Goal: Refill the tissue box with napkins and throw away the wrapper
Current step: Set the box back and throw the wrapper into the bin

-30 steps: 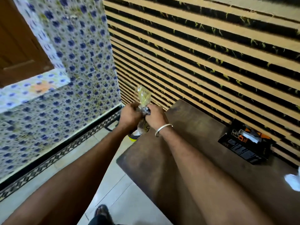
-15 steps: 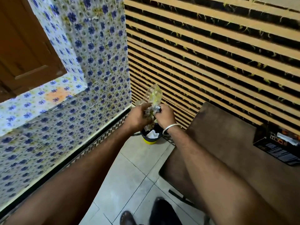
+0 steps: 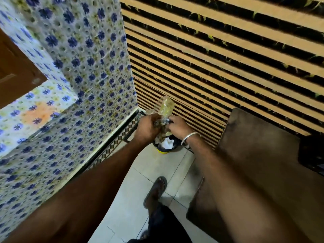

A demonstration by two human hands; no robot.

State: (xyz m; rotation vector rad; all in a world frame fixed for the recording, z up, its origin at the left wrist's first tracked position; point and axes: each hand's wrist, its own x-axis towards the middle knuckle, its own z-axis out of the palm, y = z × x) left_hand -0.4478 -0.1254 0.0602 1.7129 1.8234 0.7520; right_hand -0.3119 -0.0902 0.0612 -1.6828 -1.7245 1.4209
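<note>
**Wrapper held over the bin**

Hands meet in the corner of the room, both closed on the wrapper (image 3: 164, 109). The left hand (image 3: 149, 128) and the right hand (image 3: 177, 126) pinch and bunch the clear crinkled plastic between them, knuckles almost touching, with a loose end of it sticking up above the fingers. A silver bangle (image 3: 190, 136) sits on the right wrist.

Straight below the hands, on the floor (image 3: 126, 195), stands a small bin (image 3: 165, 146), dark-lined with a yellow base, right where the blue-flowered tiled wall (image 3: 87, 71) meets the striped wall (image 3: 219, 58). White crumpled paper lies inside it. The wrapper is above the bin's mouth, not in it; its lower folds hang close to the rim, though I cannot tell whether they touch.

To the right, a dark brown table (image 3: 259, 155) reaches almost to the striped wall. At its far right edge a black object (image 3: 310, 155) is cut off by the frame and too blurred to name for certain.

Lower down, a foot in a sandal (image 3: 155, 192) is planted on the pale tiles between the two forearms, pointing toward the bin.
</note>
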